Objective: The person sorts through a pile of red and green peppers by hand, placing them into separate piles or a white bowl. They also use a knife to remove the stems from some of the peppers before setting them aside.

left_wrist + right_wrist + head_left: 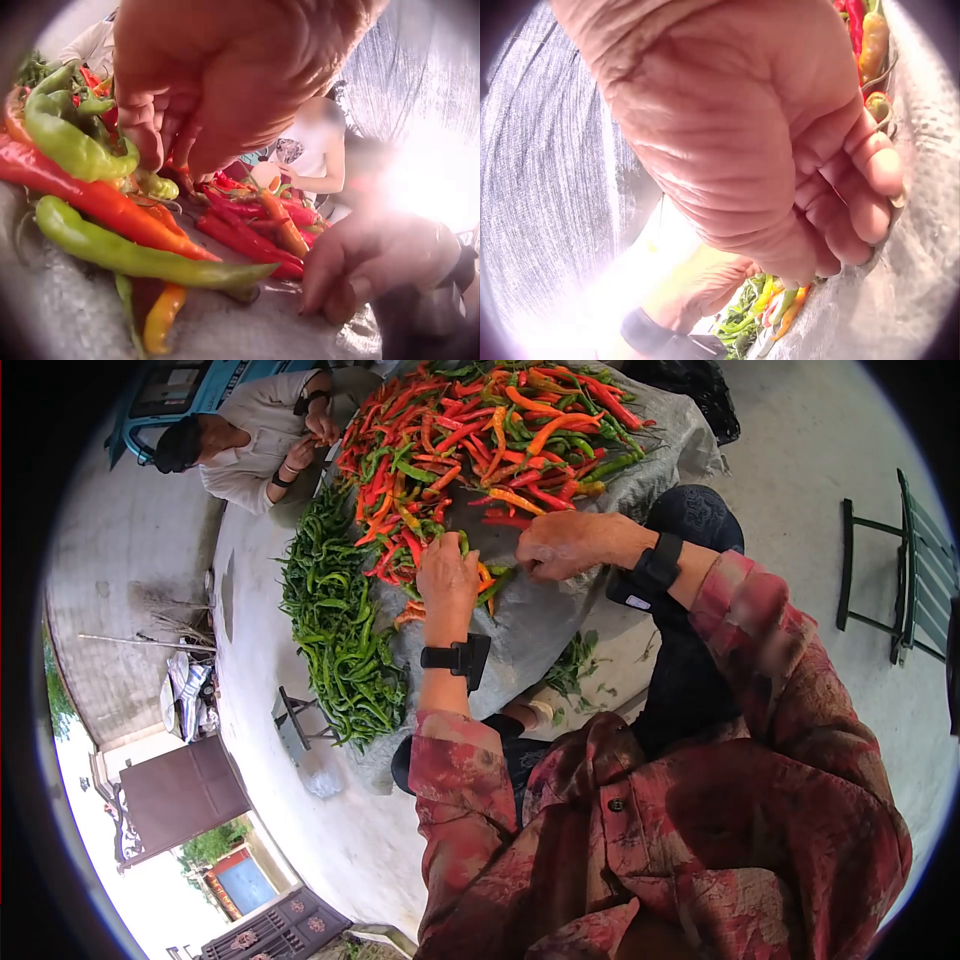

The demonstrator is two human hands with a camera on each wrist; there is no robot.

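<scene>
A large heap of red, orange and green chili peppers lies on a grey plastic sheet. My left hand reaches down into its near edge, fingers and thumb closing around a reddish chili pepper that the hand partly hides. Beside those fingers lie a yellow-green pepper and a long light-green pepper. My right hand hovers low over the sheet, right of the left hand, close to several red peppers. Its fingers are loosely bent, and no pepper shows in the palm.
A long pile of green peppers borders the heap on the left. Across from me a person sits handling something small. Picked leaves lie by my feet. A folding chair stands at right, a black bag behind the heap.
</scene>
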